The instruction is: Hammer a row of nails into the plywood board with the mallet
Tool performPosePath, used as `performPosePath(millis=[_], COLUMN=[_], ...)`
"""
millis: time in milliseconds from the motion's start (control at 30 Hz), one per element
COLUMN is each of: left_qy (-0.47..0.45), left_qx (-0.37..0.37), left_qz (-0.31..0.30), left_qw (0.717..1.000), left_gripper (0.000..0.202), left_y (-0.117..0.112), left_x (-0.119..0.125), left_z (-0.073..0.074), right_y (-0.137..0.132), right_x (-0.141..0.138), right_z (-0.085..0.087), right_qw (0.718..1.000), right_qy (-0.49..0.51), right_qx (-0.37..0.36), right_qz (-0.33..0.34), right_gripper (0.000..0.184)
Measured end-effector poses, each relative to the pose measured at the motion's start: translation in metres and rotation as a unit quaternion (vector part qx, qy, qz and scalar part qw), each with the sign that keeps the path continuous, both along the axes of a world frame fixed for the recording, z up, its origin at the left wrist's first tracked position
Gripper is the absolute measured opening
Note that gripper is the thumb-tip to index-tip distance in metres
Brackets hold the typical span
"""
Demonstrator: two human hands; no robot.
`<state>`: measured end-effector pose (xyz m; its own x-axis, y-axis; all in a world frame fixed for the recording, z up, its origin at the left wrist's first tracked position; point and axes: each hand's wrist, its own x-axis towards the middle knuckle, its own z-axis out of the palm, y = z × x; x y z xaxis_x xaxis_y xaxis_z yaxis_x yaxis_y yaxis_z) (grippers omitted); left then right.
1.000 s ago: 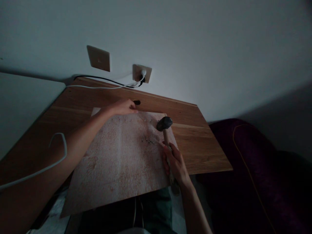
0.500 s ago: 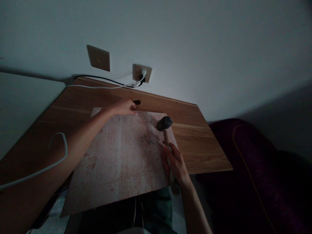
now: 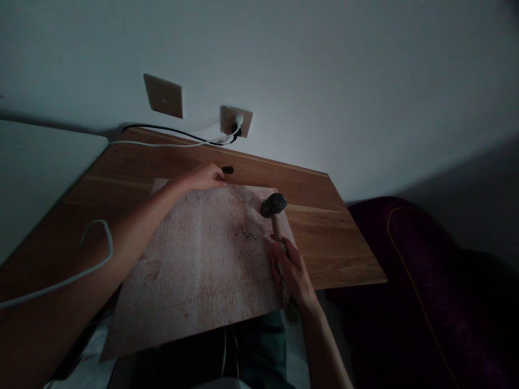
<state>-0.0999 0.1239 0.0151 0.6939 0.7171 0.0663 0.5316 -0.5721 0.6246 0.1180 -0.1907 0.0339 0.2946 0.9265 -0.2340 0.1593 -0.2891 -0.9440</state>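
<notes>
My right hand (image 3: pixel 292 270) is closed round the wooden handle of a hammer (image 3: pixel 274 205). Its dark metal head points away from me, over the right side of a pale, mottled board (image 3: pixel 194 254). At the board's far edge, my left hand (image 3: pixel 208 177) has its fingers curled against the edge, and the fingertips are partly hidden. A row of small nails (image 3: pixel 241 200) runs along the far side of the board. Several loose nails (image 3: pixel 245 232) lie in a small group nearer me, left of the hammer.
Beneath the board is a wooden desk (image 3: pixel 332 232) with a dark cable hole (image 3: pixel 227 169). White and black cables (image 3: pixel 170 143) run along its back to a wall socket (image 3: pixel 236 121). A white cord (image 3: pixel 97 265) crosses in front of my left forearm. Dark purple upholstery (image 3: pixel 405 259) is at right.
My left hand has shifted very slightly left along the board's far edge. The hammer, my right hand and the nails look the same.
</notes>
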Motion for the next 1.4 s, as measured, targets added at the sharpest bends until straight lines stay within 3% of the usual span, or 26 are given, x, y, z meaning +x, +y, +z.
performPosePath(millis=[400,633,933,1133,1400], left_qy=[-0.001,0.000,0.012,0.036,0.048], left_qx=[-0.021,-0.017,-0.024,-0.025,-0.026], left_qz=[0.007,0.022,-0.068,-0.109,-0.109], left_qw=[1.000,1.000,0.997,0.993,0.992], left_gripper=[0.034,0.037,0.034,0.025,0.024], left_y=[0.005,0.003,-0.014,-0.017,-0.019], left_x=[-0.003,-0.002,0.006,0.009,0.009], left_z=[-0.004,0.003,0.025,0.024,0.025], right_y=[-0.001,-0.001,-0.001,-0.001,-0.001], right_x=[0.004,0.002,0.002,0.002,0.001], right_z=[-0.004,-0.001,-0.001,-0.002,-0.001], right_qw=[1.000,1.000,1.000,1.000,1.000], right_qy=[-0.003,0.004,0.005,0.008,0.000], right_qx=[-0.002,-0.006,-0.007,0.000,0.002], right_qz=[0.006,-0.005,-0.004,-0.004,0.003], right_gripper=[0.043,0.045,0.042,0.044,0.042])
